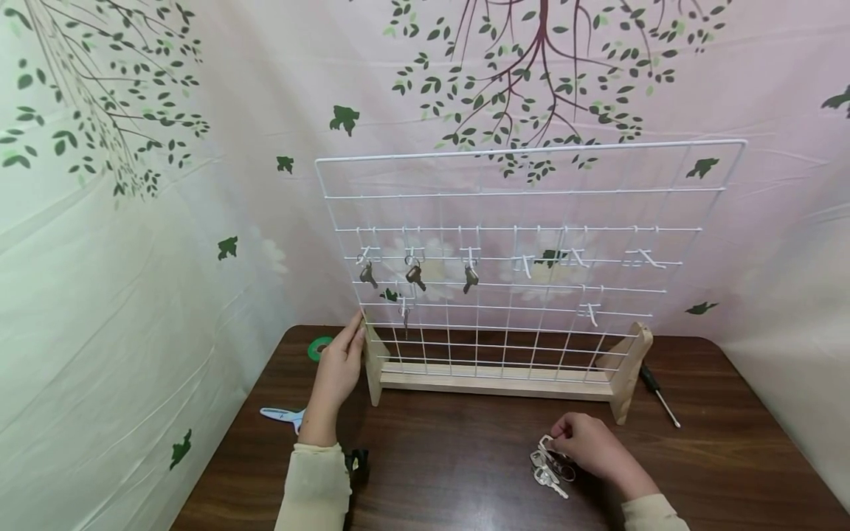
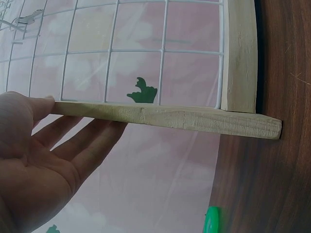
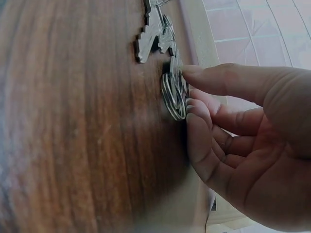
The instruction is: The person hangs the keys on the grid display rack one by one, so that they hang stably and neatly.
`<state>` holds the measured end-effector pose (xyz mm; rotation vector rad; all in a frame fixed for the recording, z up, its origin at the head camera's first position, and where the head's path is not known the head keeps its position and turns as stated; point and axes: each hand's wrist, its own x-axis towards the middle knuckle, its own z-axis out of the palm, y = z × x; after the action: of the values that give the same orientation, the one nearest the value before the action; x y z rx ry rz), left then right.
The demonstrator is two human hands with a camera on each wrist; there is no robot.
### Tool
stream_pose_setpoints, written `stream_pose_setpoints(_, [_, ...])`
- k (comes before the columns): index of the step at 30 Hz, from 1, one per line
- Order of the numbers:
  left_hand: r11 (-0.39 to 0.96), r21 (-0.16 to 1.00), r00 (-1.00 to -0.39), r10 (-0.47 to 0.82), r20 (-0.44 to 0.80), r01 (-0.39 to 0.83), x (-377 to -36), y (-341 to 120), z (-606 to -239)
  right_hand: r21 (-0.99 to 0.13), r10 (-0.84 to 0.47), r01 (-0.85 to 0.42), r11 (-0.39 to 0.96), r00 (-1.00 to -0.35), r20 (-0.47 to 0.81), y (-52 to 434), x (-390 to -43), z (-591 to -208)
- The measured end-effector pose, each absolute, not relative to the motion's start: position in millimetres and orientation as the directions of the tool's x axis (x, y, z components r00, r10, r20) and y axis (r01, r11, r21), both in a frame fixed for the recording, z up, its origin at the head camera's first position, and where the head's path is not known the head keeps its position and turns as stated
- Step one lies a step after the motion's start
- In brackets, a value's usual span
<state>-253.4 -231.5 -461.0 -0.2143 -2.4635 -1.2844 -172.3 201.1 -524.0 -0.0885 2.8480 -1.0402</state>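
- The bunch of keys point(image 1: 550, 466) lies flat on the dark wooden table point(image 1: 465, 472), directly under the fingertips of the right hand point(image 1: 591, 446); the split rings are at the finger end and the key blades run away from the hand towards the person.
- In the right wrist view the fingers point(image 3: 214, 80) are curled and pinched onto the stacked key rings point(image 3: 176, 94), with the blades fanning out beyond them along the table; a firm lift is not shown, only contact and a closing pinch.
- The left hand point(image 1: 339, 369) is well apart from the keys, so the right hand is plainly the nearer one.
- The left hand is held flat and straight-fingered against the outer face of the wooden foot point(image 2: 170, 118) of the white wire grid rack point(image 1: 518, 243), just beyond its fingertips; nothing is gripped.
- The rack stands ahead of both hands; three keys point(image 1: 415, 276) hang on its upper-left hooks, while the hooks ahead of the right hand carry nothing.
- Only the head view shows the hooks and both hands together; only the wrist views show the finger contact.
- Blue-handled scissors point(image 1: 284, 417) and a green tape roll point(image 1: 319, 347) lie beside the left hand; a screwdriver point(image 1: 657, 394) lies beyond the right.
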Motion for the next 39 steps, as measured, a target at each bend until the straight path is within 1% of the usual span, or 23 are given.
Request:
stream_pose_setpoints(10, [0.576, 0.764, -0.927, -0.025, 0.374, 0.292, -253.7, -230.5, -460.6, -0.612, -0.08, -0.015, 0.791, -0.994, -0.078, 199.9, -171.5, -520.2])
stream_pose_setpoints(19, [0.577, 0.76, -0.924, -0.025, 0.382, 0.299, -253.7, -230.4, -460.1, -0.635, -0.059, 0.007, 0.773, -0.995, -0.083, 199.2, -171.1, -521.9])
stream_pose_setpoints(22, [0.576, 0.763, -0.926, -0.027, 0.376, 0.293, -253.1, -230.6, -460.3, -0.644, -0.037, 0.036, 0.765, -0.994, -0.099, 198.1, -171.4, -522.6])
stream_pose_setpoints(27, [0.572, 0.769, -0.93, -0.028, 0.366, 0.285, -252.2, -231.2, -459.9, -0.647, -0.018, 0.045, 0.761, -0.996, -0.091, 197.5, -172.1, -525.4])
stream_pose_setpoints(39, [0.577, 0.767, -0.931, -0.031, 0.364, 0.28, -252.3, -230.9, -459.7, -0.628, -0.02, 0.019, 0.778, -0.998, -0.055, 196.1, -171.8, -525.5])
